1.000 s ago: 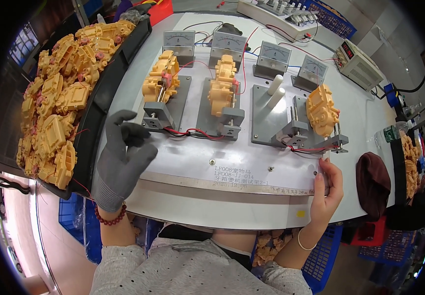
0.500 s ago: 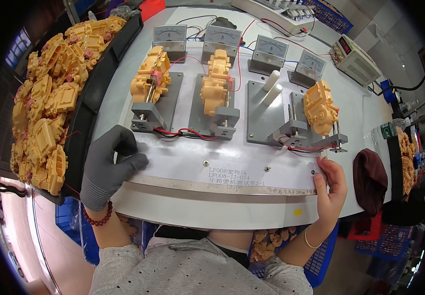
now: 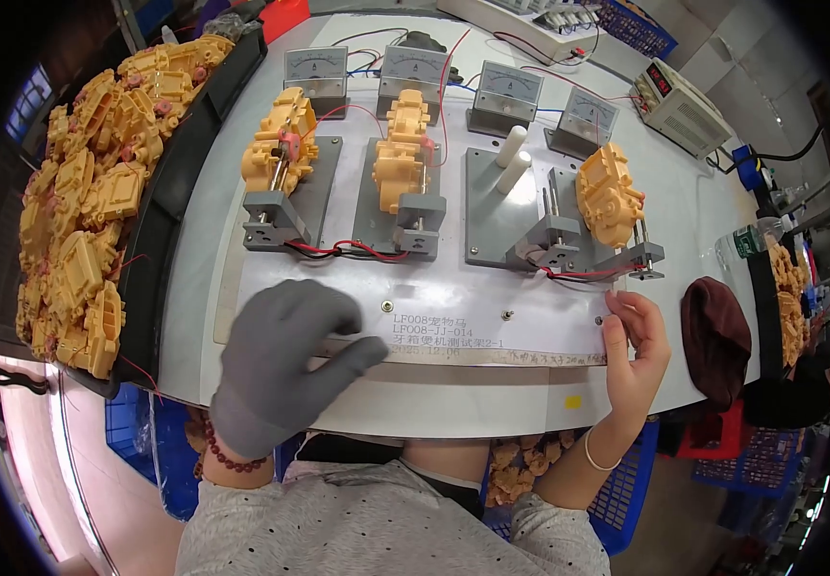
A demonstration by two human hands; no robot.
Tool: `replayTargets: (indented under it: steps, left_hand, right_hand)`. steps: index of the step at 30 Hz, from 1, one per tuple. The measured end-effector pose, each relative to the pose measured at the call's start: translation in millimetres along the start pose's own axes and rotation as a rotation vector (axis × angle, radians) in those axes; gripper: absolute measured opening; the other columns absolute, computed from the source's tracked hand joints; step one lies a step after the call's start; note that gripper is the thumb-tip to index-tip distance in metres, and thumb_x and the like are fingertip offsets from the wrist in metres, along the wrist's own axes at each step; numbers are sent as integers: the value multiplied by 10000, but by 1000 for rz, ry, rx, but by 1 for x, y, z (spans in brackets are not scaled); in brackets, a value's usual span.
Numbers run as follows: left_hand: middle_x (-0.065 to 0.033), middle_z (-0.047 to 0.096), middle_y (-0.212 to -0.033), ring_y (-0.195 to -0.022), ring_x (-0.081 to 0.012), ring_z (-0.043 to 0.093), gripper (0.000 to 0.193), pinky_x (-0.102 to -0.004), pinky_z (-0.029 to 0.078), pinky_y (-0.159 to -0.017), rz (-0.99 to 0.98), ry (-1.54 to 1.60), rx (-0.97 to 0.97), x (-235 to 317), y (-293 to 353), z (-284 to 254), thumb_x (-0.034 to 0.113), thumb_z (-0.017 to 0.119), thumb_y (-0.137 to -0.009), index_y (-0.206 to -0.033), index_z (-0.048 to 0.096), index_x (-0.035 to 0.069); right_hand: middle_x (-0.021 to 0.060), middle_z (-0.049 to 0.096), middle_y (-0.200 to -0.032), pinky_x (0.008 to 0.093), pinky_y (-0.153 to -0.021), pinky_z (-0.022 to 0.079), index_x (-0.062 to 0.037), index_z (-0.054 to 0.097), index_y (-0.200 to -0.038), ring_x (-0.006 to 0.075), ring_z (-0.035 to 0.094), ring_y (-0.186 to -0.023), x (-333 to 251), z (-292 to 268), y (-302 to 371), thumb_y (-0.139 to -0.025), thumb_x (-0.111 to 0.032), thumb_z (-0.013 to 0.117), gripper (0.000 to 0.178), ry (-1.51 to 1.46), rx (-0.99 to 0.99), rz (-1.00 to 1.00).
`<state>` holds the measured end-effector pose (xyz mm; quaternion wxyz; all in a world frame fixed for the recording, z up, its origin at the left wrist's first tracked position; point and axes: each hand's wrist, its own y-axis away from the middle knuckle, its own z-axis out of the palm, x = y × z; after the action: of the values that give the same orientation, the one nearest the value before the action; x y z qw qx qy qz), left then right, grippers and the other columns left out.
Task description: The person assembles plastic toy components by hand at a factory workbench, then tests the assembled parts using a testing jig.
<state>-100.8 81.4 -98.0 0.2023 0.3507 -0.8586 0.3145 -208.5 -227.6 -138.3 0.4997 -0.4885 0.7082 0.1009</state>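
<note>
My left hand (image 3: 290,360), in a grey glove, hovers over the front edge of the white test board (image 3: 338,331). Its thumb and fingers are apart with nothing between them. Bare, my right hand (image 3: 638,350) rests at the board's front right corner, fingers loosely curved and parted from the thumb, holding nothing. Beyond the hands, yellow plastic gearboxes sit on grey fixtures: one gearbox (image 3: 281,144) at the left, a second gearbox (image 3: 401,158) beside it, a third gearbox (image 3: 610,195) at the right. Between them, a grey fixture plate (image 3: 488,211) bears two white posts (image 3: 515,171) and no gearbox.
A black bin (image 3: 161,211) heaped with yellow gearboxes (image 3: 79,221) stands at the left. Several analog meters (image 3: 507,96) line the back, wired to the fixtures. A power supply (image 3: 681,110) stands back right. A dark brown cloth (image 3: 715,341) lies right of my right hand.
My left hand has moved right and nearer to me, from the board's left edge to above its front edge. The right hand stays at the corner. The whole view has shifted slightly.
</note>
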Motion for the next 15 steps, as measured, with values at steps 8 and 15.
replayTargets:
  steps: [8, 15]
  left_hand:
    - [-70, 538, -643, -543, -146, 501, 240, -283, 405, -528, -256, 66, -87, -10, -23, 23, 126, 762, -732, -785, 550, 29]
    - [-40, 547, -648, -545, -88, 481, 229, -244, 395, -518, -277, 116, -57, -11, -23, 26, 108, 758, -739, -797, 553, 22]
  right_hand:
    - [175, 679, -994, 307, -880, 470, 73, 570, -1056, 216, 644, -973, 3, 2, 5, -853, -49, 584, 237, -57, 32, -14]
    - [173, 678, -990, 304, -883, 467, 77, 573, -1051, 206, 637, -968, 6, 3, 4, -857, -46, 578, 230, -45, 53, -31]
